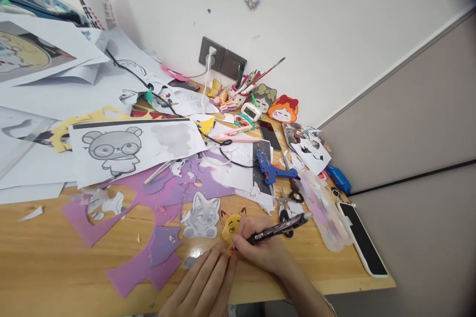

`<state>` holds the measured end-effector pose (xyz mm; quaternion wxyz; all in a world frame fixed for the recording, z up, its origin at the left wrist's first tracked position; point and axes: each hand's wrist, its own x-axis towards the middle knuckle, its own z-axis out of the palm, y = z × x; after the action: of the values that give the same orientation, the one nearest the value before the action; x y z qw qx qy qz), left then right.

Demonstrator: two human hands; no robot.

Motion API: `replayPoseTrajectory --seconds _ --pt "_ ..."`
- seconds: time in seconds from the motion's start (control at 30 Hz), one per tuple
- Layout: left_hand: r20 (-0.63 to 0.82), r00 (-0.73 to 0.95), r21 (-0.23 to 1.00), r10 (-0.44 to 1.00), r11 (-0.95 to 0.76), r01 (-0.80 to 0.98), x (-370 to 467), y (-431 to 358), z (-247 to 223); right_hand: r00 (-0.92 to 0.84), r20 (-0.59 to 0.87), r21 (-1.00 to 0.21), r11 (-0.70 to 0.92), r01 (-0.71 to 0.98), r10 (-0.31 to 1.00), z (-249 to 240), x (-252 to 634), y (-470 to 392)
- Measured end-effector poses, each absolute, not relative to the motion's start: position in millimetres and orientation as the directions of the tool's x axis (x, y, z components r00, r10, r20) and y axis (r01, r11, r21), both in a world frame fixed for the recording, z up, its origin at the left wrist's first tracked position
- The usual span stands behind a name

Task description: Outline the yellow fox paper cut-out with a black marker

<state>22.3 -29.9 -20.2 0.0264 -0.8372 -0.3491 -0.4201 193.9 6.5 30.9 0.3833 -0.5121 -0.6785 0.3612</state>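
A dark-barrelled pen (277,229) slants up and right from the fingers of my right hand (260,245), its tip low on a small fox-like cutout (231,226). That cutout is yellow-orange with dark-tipped ears and a drawn face; its lower part is partly covered by my hands. My left hand (208,277) lies flat with fingers stretched, the fingertips at the cutout's lower edge. Just left of it, a grey printed fox cutout (201,215) lies face up. A small grey scrap (191,262) sits beside my left fingers.
Purple foam scraps (159,252) and a bear drawing (119,151) lie on the left. Toward the right are a blue glue gun (273,171), scissors (285,203), a clear plastic sleeve (323,218) and a white-edged black device (366,242). Behind stand a small digital clock (251,112) and a wall socket (211,54).
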Motion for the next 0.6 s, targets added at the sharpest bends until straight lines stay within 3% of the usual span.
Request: replayPoseTrajectory --seconds 0.23,0.6 --pt "0.747 0.420 0.224 0.516 -0.790 0.571 25 -29 -23 -0.230 0.204 -0.770 0.302 0.563 0.951 30 191 5" --pt "0.745 0.460 0.176 0.483 -0.808 0.562 23 -26 -21 -0.317 0.232 -0.709 0.383 0.592 0.920 20 196 7"
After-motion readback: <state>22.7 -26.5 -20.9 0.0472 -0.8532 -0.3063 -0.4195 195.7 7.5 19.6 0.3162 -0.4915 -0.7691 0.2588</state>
